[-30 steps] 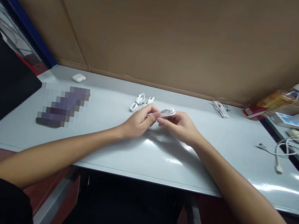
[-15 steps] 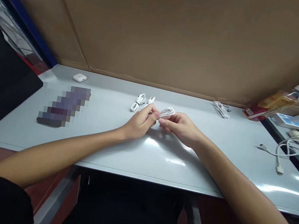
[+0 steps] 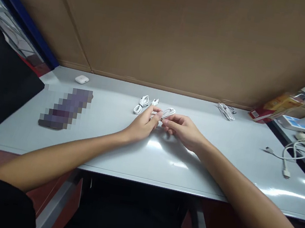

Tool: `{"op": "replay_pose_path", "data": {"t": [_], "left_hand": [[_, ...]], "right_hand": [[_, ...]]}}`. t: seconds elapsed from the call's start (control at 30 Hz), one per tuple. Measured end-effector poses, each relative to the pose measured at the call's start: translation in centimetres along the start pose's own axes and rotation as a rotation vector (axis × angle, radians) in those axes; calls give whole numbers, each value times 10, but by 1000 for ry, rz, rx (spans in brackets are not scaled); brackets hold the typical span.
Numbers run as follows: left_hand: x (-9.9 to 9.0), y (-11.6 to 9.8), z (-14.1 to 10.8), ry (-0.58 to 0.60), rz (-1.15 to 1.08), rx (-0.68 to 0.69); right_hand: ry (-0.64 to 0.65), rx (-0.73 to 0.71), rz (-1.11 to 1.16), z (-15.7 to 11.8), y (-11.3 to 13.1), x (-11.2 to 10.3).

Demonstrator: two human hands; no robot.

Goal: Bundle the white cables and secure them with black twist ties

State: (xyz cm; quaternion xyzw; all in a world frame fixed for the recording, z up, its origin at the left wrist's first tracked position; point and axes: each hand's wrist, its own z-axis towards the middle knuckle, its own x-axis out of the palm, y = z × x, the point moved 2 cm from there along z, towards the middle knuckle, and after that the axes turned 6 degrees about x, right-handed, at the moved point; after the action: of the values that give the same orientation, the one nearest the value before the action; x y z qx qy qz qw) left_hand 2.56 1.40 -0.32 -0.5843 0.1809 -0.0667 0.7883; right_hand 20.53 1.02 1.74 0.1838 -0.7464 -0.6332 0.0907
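My left hand pinches a looped white cable between thumb and fingers, just above the desk. My right hand is closed at the middle of the same coil, thumb and fingertips pressed together by a small dark spot that may be a tie. The loops stick up between both hands. Just behind the left hand lies a second white cable bundle, bound with a black tie. Beside it a white connector end shows, the rest hidden by my left hand.
A third white cable bundle lies at the desk's back right. A tilted bottle and loose cables are at the right. A white earbud case and a blurred-out object sit left. A cardboard wall closes the back.
The coil's loops have tipped slightly to the left and come closer to my left hand. My right fingers have shifted a little at its middle; the view has barely moved.
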Motion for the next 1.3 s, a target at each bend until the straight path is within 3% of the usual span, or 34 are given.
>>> {"op": "replay_pose_path", "data": {"t": [0.13, 0.27, 0.43, 0.6, 0.8, 1.07, 1.3], "left_hand": [[-3, 2, -1, 31, 86, -22], [-3, -2, -1, 40, 152, 57], [-4, -2, 3, 104, 5, 28], [-6, 0, 4, 249, -185, -86], [-8, 0, 2, 288, -176, -99], [-2, 2, 3, 128, -143, -48], [-2, 2, 3, 95, -217, -58]], "right_hand": [[7, 39, -31, -3, 5, -3], [44, 21, -49, -2, 5, -3], [78, -29, -193, -5, 11, -11], [-88, -163, -412, -7, 17, -19], [-236, -258, -433, -4, 12, -9], [-9, -19, -184, -5, 6, -2], [59, -32, 40, -2, 2, 0]]}}
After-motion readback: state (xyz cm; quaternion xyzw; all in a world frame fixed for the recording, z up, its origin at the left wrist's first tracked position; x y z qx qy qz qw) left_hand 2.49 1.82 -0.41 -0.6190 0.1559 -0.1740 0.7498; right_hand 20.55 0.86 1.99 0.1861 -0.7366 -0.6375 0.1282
